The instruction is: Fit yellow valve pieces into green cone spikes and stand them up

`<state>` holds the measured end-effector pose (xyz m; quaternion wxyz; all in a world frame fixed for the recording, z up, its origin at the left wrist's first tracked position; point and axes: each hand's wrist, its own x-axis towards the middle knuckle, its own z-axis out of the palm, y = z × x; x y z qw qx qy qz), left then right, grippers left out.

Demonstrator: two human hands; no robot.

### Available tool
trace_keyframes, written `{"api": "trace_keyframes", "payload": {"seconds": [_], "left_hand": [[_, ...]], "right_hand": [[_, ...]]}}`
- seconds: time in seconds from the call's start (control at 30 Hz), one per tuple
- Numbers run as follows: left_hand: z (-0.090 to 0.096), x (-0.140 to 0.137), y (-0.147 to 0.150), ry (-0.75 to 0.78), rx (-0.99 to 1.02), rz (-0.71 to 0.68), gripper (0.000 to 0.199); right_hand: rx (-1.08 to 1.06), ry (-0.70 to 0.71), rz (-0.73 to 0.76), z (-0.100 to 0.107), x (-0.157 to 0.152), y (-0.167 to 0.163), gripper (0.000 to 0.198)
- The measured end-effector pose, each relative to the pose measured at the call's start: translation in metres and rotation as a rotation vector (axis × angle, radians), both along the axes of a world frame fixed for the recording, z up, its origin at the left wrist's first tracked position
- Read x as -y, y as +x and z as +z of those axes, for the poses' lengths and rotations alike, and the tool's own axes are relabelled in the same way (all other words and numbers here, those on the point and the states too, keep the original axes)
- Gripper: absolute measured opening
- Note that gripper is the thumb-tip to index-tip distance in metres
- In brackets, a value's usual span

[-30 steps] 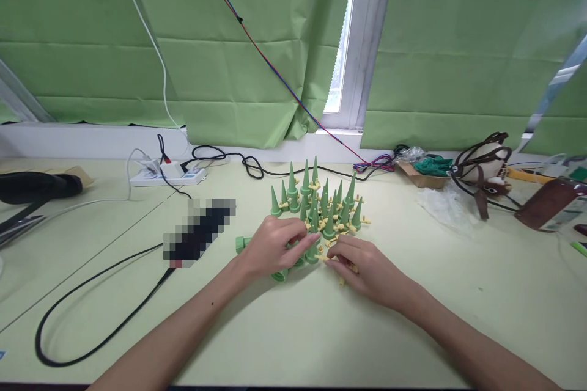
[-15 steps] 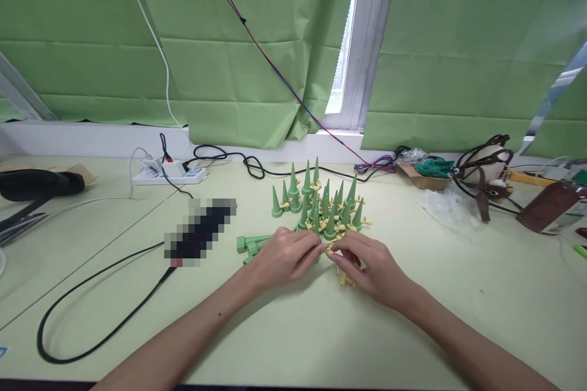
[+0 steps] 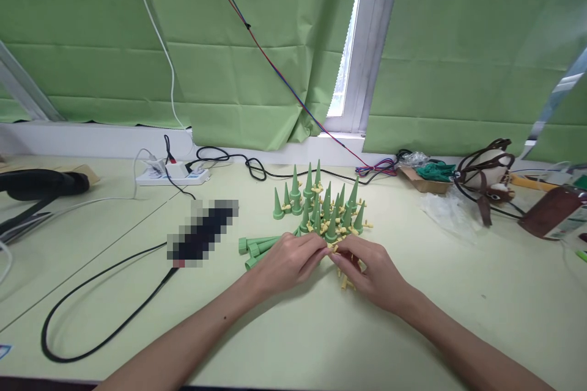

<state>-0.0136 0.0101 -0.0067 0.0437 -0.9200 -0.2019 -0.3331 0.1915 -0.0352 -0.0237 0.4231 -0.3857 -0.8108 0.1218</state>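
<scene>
My left hand [image 3: 297,261] and my right hand [image 3: 370,266] meet in front of a cluster of green plastic spikes [image 3: 331,229]. Both are closed, fingertips pinching a small yellow plastic piece [image 3: 334,248] between them; most of it is covered by the fingers. The spikes stand point up on round bases, several with yellow valve-like pieces [image 3: 368,224] sticking out at the side. More green spikes [image 3: 257,247] lie flat beside my left hand, partly under it. Loose yellow pieces [image 3: 345,284] lie on the table under and beside my right hand.
A pixelated dark object [image 3: 204,233] with a black cable lies to the left. A white power strip [image 3: 174,177] stands at the back. Toward the back right are a small cardboard box [image 3: 424,181], clear plastic wrap [image 3: 447,211], a plush item [image 3: 488,171] and a brown bottle [image 3: 550,214].
My hands stay together at nearly the same spot, with the fingertips shifting slightly around the yellow piece. The whole view has moved a little.
</scene>
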Motion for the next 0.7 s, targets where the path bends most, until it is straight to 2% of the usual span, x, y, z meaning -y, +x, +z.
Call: {"api": "trace_keyframes", "payload": {"seconds": [0.2, 0.33, 0.53, 0.7], "left_hand": [[-0.0003, -0.0011, -0.0005, 0.006, -0.010, 0.009, 0.022], [0.0005, -0.0021, -0.0006, 0.006, 0.087, 0.052, 0.021], [0.0019, -0.0037, -0.0002, -0.161, 0.258, 0.156, 0.012], [0.0040, -0.0045, -0.0011, -0.254, 0.141, 0.217, 0.022]], "right_hand": [[-0.011, 0.024, 0.007, 0.0018, -0.0004, -0.0003, 0.018], [-0.020, 0.033, -0.009, 0.0034, 0.0001, 0.0002, 0.019], [-0.026, 0.043, -0.048, 0.0022, -0.0017, 0.0007, 0.016], [-0.026, 0.063, -0.080, 0.0002, -0.0031, 0.0016, 0.014]]}}
